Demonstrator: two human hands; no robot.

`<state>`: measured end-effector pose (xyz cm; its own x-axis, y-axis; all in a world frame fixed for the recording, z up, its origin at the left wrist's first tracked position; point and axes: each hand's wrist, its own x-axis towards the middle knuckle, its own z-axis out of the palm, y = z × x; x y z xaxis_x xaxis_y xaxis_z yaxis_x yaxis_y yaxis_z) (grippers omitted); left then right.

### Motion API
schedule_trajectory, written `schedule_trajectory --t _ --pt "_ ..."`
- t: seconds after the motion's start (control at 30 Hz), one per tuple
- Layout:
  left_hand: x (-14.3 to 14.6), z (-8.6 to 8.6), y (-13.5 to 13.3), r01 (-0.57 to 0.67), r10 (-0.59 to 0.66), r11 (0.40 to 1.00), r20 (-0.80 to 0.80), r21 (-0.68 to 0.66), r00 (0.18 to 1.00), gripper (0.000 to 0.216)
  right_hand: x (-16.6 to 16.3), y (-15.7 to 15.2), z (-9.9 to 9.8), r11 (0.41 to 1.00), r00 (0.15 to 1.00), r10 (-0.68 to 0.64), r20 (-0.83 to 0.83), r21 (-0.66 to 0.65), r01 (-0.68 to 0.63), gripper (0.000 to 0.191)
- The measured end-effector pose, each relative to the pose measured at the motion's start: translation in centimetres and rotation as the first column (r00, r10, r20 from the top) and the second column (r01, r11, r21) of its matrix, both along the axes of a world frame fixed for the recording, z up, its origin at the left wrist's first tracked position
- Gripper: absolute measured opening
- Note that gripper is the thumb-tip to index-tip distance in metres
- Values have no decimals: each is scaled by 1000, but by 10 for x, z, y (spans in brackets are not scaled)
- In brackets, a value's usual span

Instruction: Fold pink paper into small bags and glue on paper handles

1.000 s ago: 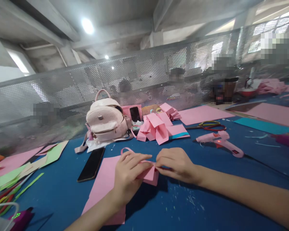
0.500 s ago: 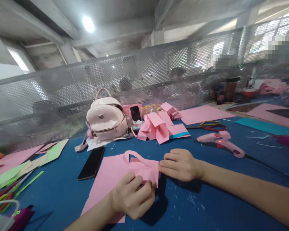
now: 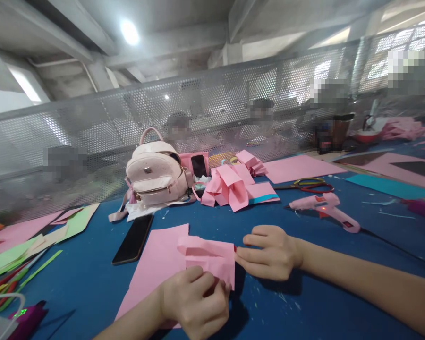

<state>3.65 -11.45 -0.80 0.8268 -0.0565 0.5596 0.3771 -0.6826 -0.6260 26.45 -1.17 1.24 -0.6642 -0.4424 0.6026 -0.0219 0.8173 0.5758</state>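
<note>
In the head view, the folded pink paper piece [image 3: 210,257] sits on a flat pink sheet [image 3: 152,269] on the near blue surface [image 3: 304,302], the left hand [image 3: 194,302] curled tight on its near edge and the right hand [image 3: 269,252] pinching its right edge, so the folding looks only partly done, unlike the pile of folded pieces [image 3: 233,189] farther off.

people behind mesh [image 3: 212,118] blurred, forearms cut off

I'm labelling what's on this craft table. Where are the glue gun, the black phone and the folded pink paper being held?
glue gun [image 3: 318,204]: head view, on its pink barrel.
black phone [image 3: 132,240]: head view, middle of its dark screen.
folded pink paper [image 3: 208,257]: head view, on its flat front face.
</note>
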Motion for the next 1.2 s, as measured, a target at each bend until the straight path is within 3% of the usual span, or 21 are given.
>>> schedule_trajectory --t 0.4,0.6,0.7,0.77,0.83,0.93,1.0,1.1,1.2 --pt "0 4 -1 24 -25 999 -7 -21 1000 10 1 2 3 1000 1000 -4 27 30 3 18" --pt "4 10 -3 38 -32 996 80 -75 996 13 1 0 7 995 999 -26 27 -95 28 24" --pt "6 24 -6 26 -4 992 176 -124 984 17 -3 -2 5 960 999 -44 21 -275 49 18" --pt "6 37 -6 -7 47 982 212 -186 976 16 -7 -5 2 874 1000 -27 11 -484 29 10" --pt "5 49 -5 -60 107 975 217 -213 970 16 -11 -8 -3 717 999 -34 9 -696 30 8" --pt "1 59 0 -136 160 984 257 -111 953 15 -17 -14 -7 446 993 -102 64 -889 104 10" --pt "-1 59 3 -185 173 983 307 8 936 11 -19 -17 -8 315 987 -121 107 -939 140 9" --pt "-3 55 5 -291 254 951 278 101 926 13 -21 -21 -7 234 987 -97 130 -961 150 11" --pt "-2 53 5 -370 363 929 170 15 916 8 -21 -22 -5 212 988 -74 137 -966 150 11"
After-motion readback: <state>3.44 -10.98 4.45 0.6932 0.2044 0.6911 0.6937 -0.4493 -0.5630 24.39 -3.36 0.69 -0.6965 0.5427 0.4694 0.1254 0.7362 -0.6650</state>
